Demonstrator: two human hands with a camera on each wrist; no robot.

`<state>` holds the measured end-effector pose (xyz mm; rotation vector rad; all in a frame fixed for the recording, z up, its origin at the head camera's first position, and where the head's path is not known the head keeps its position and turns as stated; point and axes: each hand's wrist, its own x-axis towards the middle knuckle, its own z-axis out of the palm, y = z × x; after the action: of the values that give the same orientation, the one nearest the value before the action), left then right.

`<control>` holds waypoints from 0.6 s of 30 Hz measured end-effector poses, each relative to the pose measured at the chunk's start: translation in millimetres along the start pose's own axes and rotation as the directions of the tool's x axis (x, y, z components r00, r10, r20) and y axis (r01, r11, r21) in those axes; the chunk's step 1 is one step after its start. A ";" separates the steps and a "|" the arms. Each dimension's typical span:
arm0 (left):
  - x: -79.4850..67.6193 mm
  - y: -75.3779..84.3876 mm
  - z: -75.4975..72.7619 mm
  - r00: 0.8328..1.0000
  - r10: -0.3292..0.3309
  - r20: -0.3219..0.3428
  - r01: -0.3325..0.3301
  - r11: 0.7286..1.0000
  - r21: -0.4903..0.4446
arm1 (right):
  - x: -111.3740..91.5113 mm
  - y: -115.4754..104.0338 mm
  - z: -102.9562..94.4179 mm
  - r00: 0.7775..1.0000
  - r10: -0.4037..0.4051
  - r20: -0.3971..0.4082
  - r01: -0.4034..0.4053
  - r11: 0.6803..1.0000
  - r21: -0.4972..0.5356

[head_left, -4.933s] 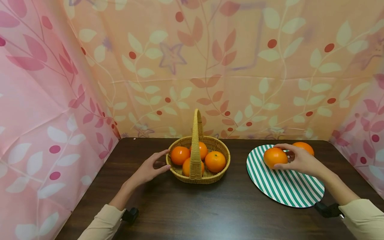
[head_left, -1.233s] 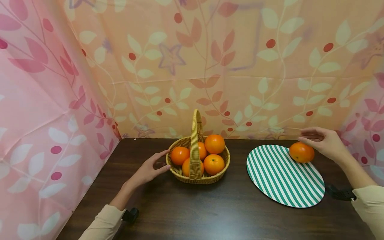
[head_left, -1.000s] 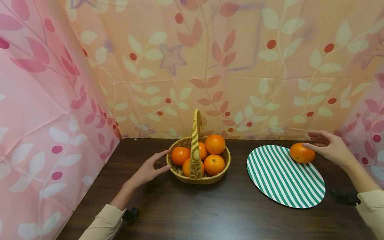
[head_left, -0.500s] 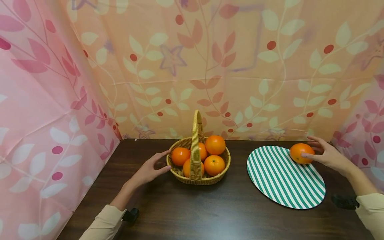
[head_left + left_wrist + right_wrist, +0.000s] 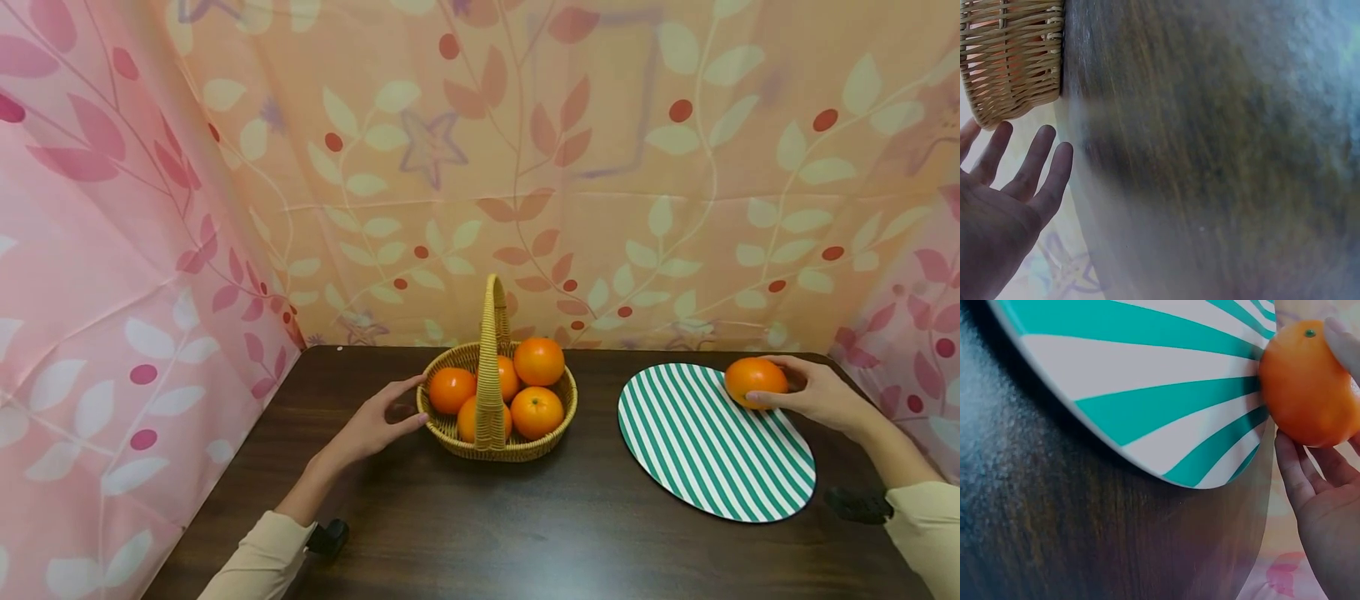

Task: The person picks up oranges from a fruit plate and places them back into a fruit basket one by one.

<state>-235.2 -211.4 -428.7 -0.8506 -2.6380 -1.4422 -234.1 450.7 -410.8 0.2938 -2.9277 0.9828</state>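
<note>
At the right rear of a round green-and-white striped mat lies an orange. My right hand grips it from the right, thumb in front and fingers behind; the right wrist view shows thumb and fingers on opposite sides of the orange. Several more oranges fill a wicker basket with a tall arched handle. My left hand rests its fingertips against the basket's left rim, fingers loosely extended. In the left wrist view, the fingers spread beside the basket wall.
A dark wooden table carries the basket at centre and the mat at right. Patterned cloth hangs close behind the table and along both sides. Each wrist wears a black camera mount.
An orange my right hand held over the mat is now in the basket's back right. That hand has since come down onto the orange left on the mat. My left hand stays put.
</note>
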 end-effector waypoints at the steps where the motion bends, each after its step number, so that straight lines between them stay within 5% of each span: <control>1: 0.3 -3.6 0.7 1.000 0.003 -0.005 -0.003 1.000 0.005 | -0.4 -0.6 -0.3 1.000 0.002 -0.001 -0.002 1.000 -0.001; 10: 2.0 -15.2 2.0 1.000 0.019 -0.012 -0.019 1.000 0.006 | -1.4 -11.6 -1.6 0.998 -0.009 -0.058 0.011 1.000 0.025; 18: 0.3 15.1 -2.8 1.000 0.024 -0.001 -0.024 0.998 -0.052 | 11.4 -40.1 2.7 0.996 -0.044 -0.078 0.050 0.995 0.083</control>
<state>-229.0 -207.1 -415.3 -0.8833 -2.5917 -1.5112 -237.6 415.8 -388.0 0.3194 -2.8023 1.0882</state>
